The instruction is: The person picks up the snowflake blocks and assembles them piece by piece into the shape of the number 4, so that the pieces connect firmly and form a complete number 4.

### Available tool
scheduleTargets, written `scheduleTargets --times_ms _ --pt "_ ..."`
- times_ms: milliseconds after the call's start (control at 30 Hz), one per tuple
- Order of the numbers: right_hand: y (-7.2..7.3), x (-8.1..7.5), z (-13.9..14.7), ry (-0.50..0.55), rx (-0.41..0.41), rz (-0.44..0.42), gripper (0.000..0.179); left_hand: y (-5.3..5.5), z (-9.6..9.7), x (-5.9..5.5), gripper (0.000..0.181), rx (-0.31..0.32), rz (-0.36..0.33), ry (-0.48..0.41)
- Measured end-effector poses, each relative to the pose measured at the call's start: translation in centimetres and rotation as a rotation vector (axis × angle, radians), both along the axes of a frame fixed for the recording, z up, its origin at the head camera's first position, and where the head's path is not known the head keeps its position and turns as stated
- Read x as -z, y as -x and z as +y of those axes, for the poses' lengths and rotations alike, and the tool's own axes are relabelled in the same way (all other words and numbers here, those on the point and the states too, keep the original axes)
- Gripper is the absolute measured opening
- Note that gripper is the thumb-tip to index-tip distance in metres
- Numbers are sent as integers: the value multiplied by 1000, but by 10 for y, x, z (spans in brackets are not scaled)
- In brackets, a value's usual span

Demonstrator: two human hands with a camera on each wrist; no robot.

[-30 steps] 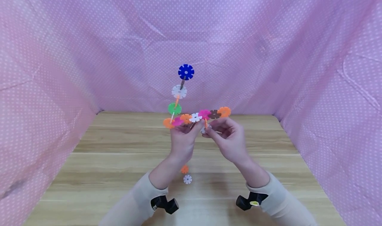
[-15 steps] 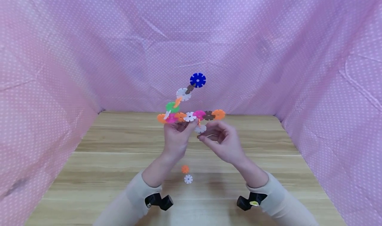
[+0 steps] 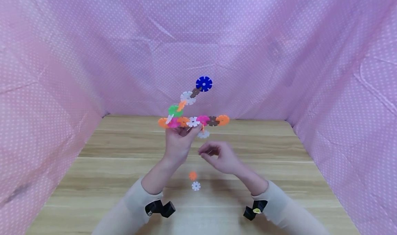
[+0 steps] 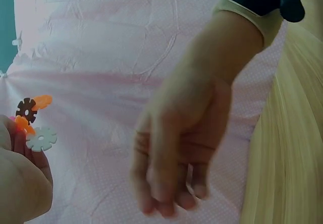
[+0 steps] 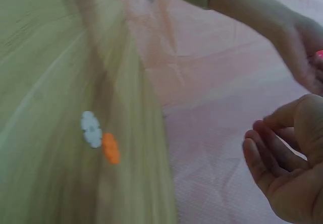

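My left hand (image 3: 177, 146) grips a chain of notched plastic discs, thumb and fingers pinching it from below. A row of orange, pink, white and brown discs (image 3: 213, 123) runs across above the hand. From its left end a branch rises through a green disc (image 3: 173, 111) to a blue disc (image 3: 207, 86) at the top. A translucent white disc (image 3: 203, 135) hangs under the row, joined by an orange one seen edge-on. Below and right of it, my right hand (image 3: 222, 158) is apart from the chain, holding nothing, fingers loosely bent; the left wrist view also shows this.
On the wooden table (image 3: 124, 180) lie two loose discs, an orange one (image 3: 193, 173) and a white one (image 3: 193, 187), nearly touching. Pink dotted cloth (image 3: 248, 55) encloses the table at the back and both sides.
My right hand has let go of the hanging white disc and drawn down toward me. My left hand and the chain have shifted left, and the blue-tipped branch leans further right.
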State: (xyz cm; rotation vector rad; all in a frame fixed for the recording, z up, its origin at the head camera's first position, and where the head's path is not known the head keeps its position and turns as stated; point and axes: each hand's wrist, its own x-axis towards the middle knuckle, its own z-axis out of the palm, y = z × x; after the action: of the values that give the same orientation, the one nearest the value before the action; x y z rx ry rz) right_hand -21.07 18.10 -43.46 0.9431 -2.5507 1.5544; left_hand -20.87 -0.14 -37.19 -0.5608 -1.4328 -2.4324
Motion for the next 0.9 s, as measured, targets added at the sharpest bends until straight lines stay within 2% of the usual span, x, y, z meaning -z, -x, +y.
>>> scheduleTargets --times_ms 167,333,533,667,900 --pt "4 24 -9 -215 -106 13 16 -5 -1 -2 53 9 -50 30" --pt "2 42 -16 -404 -178 4 19 -7 -2 -2 49 18 -79 50" --pt "0 60 -23 -612 -285 103 24 -7 -2 2 55 16 -109 87" --pt "1 67 -22 -689 -269 87 23 -7 -3 3 55 29 -126 123" --pt "7 70 -17 -695 -148 76 19 -5 -1 3 50 42 -116 138"
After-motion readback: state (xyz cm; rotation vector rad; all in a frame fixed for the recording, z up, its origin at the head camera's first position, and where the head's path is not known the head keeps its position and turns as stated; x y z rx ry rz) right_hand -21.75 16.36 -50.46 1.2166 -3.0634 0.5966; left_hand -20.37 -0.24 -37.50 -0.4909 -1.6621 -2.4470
